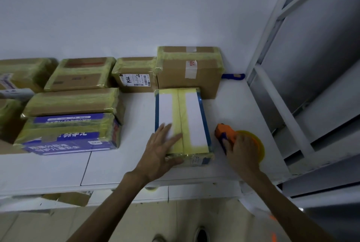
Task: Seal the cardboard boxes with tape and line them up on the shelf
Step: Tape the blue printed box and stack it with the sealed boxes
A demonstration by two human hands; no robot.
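A white box with blue edges and yellow tape along its middle (192,117) lies on the white shelf (136,162). My left hand (161,150) rests flat on its near left corner, fingers spread. My right hand (243,154) grips an orange tape dispenser with a yellow tape roll (228,134), which sits on the shelf just right of the box. Behind the white box stands a tall brown taped box (189,70).
Several taped boxes fill the shelf's left and back: a labelled small box (135,74), brown boxes (81,73) (74,101), a blue printed box (70,134). A blue object (232,76) lies by the wall. A metal rack frame (282,90) borders the right.
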